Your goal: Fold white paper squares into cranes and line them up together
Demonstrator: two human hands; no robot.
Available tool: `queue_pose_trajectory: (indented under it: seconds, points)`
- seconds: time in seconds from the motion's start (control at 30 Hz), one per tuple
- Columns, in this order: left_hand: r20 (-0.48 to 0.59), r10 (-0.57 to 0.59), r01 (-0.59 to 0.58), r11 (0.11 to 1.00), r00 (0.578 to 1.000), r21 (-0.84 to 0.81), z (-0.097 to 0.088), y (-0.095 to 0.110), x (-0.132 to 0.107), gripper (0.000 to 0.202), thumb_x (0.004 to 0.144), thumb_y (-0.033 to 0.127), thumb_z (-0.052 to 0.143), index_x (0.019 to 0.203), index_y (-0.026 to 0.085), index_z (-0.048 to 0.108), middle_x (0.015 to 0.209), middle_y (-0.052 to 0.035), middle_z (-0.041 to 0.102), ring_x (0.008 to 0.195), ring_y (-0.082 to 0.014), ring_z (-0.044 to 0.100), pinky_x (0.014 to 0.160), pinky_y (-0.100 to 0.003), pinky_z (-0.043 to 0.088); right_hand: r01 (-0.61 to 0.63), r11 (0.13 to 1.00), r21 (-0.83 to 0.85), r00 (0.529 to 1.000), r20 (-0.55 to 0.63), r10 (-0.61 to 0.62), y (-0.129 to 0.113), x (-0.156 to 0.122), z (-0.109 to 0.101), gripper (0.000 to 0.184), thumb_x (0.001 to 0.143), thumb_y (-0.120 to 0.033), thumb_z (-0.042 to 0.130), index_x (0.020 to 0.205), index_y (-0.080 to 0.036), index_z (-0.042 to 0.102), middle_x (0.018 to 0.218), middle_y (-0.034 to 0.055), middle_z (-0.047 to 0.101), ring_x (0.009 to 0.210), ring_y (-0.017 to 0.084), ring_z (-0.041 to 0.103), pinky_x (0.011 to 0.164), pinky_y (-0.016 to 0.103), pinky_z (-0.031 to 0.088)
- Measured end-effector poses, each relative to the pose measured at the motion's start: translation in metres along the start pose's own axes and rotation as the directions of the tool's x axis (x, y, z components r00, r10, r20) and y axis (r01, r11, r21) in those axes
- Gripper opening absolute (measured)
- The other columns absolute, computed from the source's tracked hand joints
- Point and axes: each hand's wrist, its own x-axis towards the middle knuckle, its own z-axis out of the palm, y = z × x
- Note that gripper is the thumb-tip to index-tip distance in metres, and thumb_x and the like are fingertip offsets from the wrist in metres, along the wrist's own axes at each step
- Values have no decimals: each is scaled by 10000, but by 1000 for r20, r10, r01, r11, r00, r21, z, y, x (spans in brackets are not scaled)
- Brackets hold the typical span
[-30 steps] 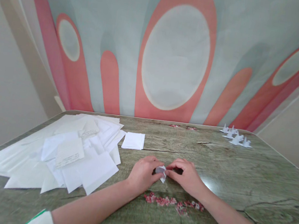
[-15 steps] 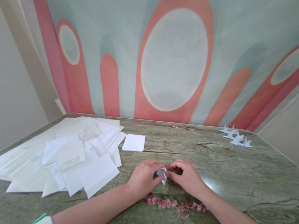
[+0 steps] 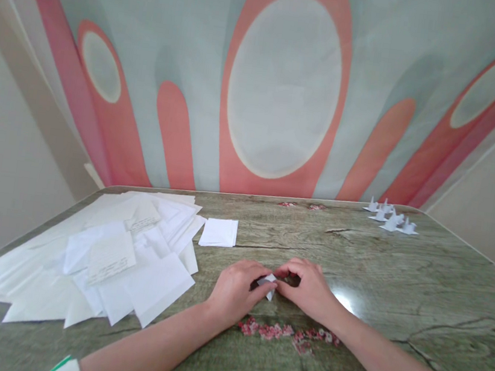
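Observation:
My left hand (image 3: 236, 287) and my right hand (image 3: 307, 287) meet near the middle of the table, low over the tabletop. Both pinch a small folded piece of white paper (image 3: 268, 283) between their fingertips. Only a little of the paper shows between the fingers; its shape is mostly hidden. A small stack of white square sheets (image 3: 219, 232) lies just beyond my left hand.
A wide heap of white sheets (image 3: 96, 257) covers the table's left part. Several small folded white paper figures (image 3: 389, 217) stand at the far right corner. A pink flower print (image 3: 287, 332) marks the green wood-grain table (image 3: 420, 293) near my wrists. A patterned wall rises behind.
The hands stay together on the folded paper, the fingers shifting slightly. The view has tilted a little, so everything sits slightly higher in the picture.

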Motion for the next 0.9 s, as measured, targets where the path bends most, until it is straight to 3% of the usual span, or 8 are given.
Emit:
queue_pose_trajectory:
  seconds: [0.33, 0.53, 0.73, 0.9]
  points:
    - [-5, 24, -24, 1000, 1000, 12, 0, -1, 2, 201, 878, 313, 492, 976, 246, 653, 926, -10, 673, 878, -172, 596, 823, -270, 453, 30, 999, 22, 999, -18, -29, -2, -2, -2, 170, 731, -416, 641, 760, -256, 692, 761, 9, 659, 782, 195, 563, 727, 334, 306]
    - [-7, 47, -47, 998, 999, 36, 1, -1, 2, 189, 869, 278, 496, 965, 248, 657, 920, -8, 678, 875, -167, 597, 819, -272, 456, 44, 999, 25, 999, -27, -44, 1, -3, 0, 140, 735, -380, 646, 767, -250, 684, 763, 6, 655, 787, 190, 565, 748, 341, 309]
    - [-7, 48, -48, 998, 999, 45, -3, 5, 2, 229, 832, 382, 547, 983, 243, 648, 928, -14, 678, 861, -180, 597, 808, -281, 460, 56, 998, 39, 997, -46, -55, 0, -4, 1, 79, 729, -294, 656, 792, -252, 676, 784, -4, 653, 812, 187, 568, 767, 342, 305]
    - [-22, 31, -30, 998, 999, 51, -2, 4, 2, 233, 886, 354, 466, 949, 236, 655, 914, -13, 678, 862, -172, 596, 811, -274, 452, 67, 997, 44, 997, -45, -65, -1, -4, 1, 80, 739, -307, 650, 788, -250, 676, 777, -1, 653, 802, 184, 571, 767, 340, 313]
